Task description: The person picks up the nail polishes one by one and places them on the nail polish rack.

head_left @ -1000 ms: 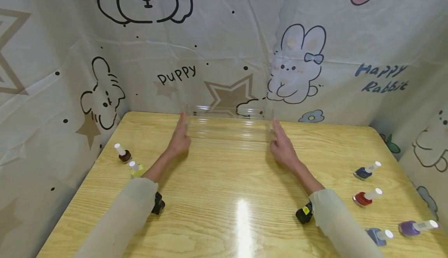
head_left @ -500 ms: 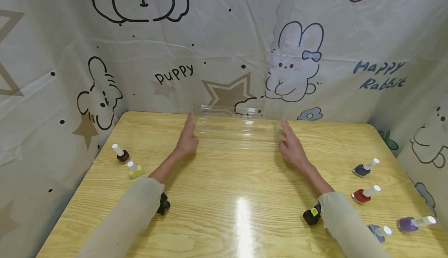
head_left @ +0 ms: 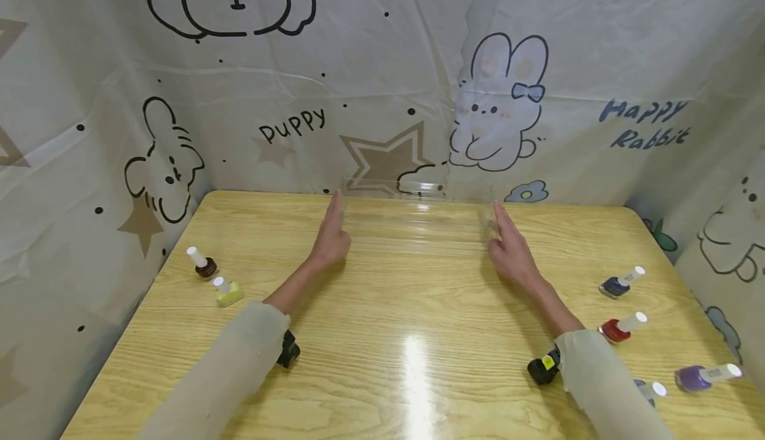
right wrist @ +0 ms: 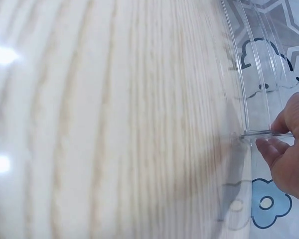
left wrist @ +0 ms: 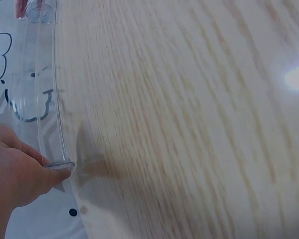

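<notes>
A clear plastic tiered rack (head_left: 418, 224) stands at the back of the wooden table, spanning the gap between the two hands. My left hand (head_left: 331, 234) grips its left end; in the left wrist view the thumb and fingers pinch the end panel (left wrist: 60, 163). On the opposite side my right hand (head_left: 510, 247) holds the other end, and the right wrist view has its fingers and thumb on both faces of that panel (right wrist: 261, 133). Being see-through, the rack's steps and outline are faint against the table and the curtain.
Left of the left arm stand a dark brown nail polish bottle (head_left: 206, 267) and a yellow one (head_left: 229, 294). At the right are navy (head_left: 614, 287), red (head_left: 615, 330), purple (head_left: 693, 378) and partly hidden blue (head_left: 651, 390) bottles. A printed curtain (head_left: 370, 42) borders the table (head_left: 358, 360).
Both hands have shifted to the right along the back edge, carrying the clear rack with them. The head view has turned slightly. The right sleeve now covers more of the blue bottle.
</notes>
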Demonstrator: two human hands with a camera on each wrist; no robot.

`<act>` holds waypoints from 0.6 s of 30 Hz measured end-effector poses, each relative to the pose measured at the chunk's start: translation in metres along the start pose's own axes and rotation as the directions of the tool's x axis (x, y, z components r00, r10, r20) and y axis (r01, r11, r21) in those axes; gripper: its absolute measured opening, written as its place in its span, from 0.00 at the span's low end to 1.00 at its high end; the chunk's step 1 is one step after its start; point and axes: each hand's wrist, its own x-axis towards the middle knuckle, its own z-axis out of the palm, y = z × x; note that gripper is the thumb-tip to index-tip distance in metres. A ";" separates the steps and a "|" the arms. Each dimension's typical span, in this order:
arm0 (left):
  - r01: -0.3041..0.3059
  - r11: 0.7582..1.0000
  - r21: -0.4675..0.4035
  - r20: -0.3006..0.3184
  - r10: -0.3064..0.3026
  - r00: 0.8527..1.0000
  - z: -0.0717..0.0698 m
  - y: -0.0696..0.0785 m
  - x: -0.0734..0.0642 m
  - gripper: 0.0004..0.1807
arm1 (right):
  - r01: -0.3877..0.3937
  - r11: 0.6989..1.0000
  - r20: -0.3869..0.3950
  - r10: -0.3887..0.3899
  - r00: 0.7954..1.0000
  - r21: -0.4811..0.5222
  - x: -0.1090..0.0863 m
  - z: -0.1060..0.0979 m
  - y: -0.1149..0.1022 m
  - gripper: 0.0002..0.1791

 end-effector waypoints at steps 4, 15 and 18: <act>0.012 1.000 -0.002 0.007 -0.012 1.000 0.004 0.003 0.000 0.50 | -0.007 1.000 -0.001 0.007 1.000 0.001 -0.001 -0.004 0.003 0.44; 0.016 1.000 0.002 0.000 -0.016 1.000 0.015 0.012 -0.003 0.49 | -0.012 1.000 -0.010 0.012 1.000 -0.002 -0.006 -0.011 0.006 0.44; 0.004 1.000 -0.003 0.004 -0.004 1.000 0.018 0.012 -0.003 0.49 | -0.016 1.000 -0.016 0.016 1.000 0.004 -0.007 -0.013 0.007 0.45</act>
